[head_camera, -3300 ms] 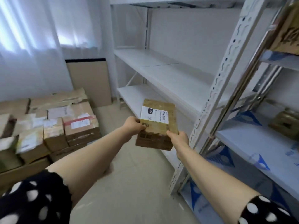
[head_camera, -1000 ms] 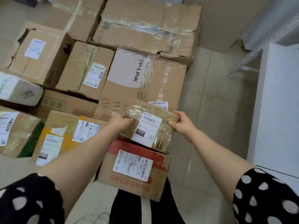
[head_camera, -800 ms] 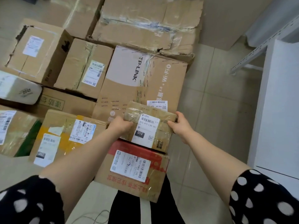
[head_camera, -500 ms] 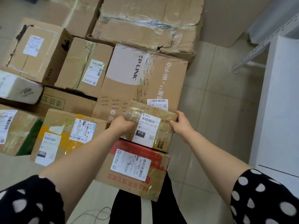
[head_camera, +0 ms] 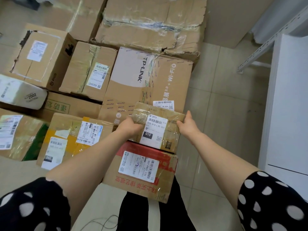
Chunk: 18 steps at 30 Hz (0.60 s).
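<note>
A small brown parcel (head_camera: pixel 171 120), wrapped in clear tape and bearing a white label marked 010, lies flat between my two hands. My left hand (head_camera: pixel 130 127) grips its left end with curled fingers. My right hand (head_camera: pixel 188 125) holds its right end, thumb raised. The parcel's near edge sits over a red-taped cardboard box (head_camera: pixel 141 180); whether it rests on that box I cannot tell.
Several cardboard boxes cover the floor to the left and ahead, among them a large TP-LINK box (head_camera: pixel 133 77) and a yellow-taped box (head_camera: pixel 66 135). A white shelf unit (head_camera: pixel 290 105) stands at the right, with tiled floor (head_camera: pixel 221 114) between it and the boxes.
I turned from the shelves down to the box pile with the parcel in both hands. Over the last second the parcel sank slightly toward the red-taped box; both hands keep their hold.
</note>
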Each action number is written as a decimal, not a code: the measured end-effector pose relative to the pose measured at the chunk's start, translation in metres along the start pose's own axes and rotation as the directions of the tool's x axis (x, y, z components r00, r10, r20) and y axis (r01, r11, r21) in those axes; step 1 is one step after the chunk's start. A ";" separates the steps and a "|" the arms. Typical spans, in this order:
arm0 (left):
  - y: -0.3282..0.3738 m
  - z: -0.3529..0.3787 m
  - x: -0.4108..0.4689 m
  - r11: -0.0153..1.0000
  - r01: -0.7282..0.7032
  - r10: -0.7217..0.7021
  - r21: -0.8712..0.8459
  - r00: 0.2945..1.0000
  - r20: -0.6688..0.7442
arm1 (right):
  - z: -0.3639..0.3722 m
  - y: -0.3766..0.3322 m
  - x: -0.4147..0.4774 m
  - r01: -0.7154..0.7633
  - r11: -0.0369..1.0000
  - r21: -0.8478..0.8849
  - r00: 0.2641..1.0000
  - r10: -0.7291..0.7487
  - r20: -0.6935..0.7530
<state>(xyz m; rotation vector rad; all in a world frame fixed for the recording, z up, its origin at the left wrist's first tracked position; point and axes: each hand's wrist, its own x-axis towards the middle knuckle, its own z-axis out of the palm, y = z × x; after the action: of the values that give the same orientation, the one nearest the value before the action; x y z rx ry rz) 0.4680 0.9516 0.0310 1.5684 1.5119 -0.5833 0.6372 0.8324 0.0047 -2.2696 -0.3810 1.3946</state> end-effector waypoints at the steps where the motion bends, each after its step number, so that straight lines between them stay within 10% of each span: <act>1: 0.005 -0.002 -0.005 0.998 -0.040 0.040 0.039 0.999 -0.009 | -0.003 -0.001 -0.005 -0.002 1.000 0.006 1.000 0.002 -0.014; 9: 0.083 -0.023 -0.080 0.767 -0.469 0.468 0.437 0.876 0.118 | -0.052 -0.005 -0.091 0.027 0.999 -0.043 0.975 -0.036 -0.219; 18: 0.135 0.003 -0.218 0.012 -0.711 0.771 0.704 0.455 0.446 | -0.079 0.030 -0.269 -0.116 0.993 0.008 0.757 0.093 -0.646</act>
<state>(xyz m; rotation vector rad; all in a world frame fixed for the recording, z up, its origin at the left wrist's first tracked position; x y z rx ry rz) 0.5642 0.8404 0.2408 2.8543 0.0196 -0.6116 0.5859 0.6669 0.2270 -2.6491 -0.0410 0.5573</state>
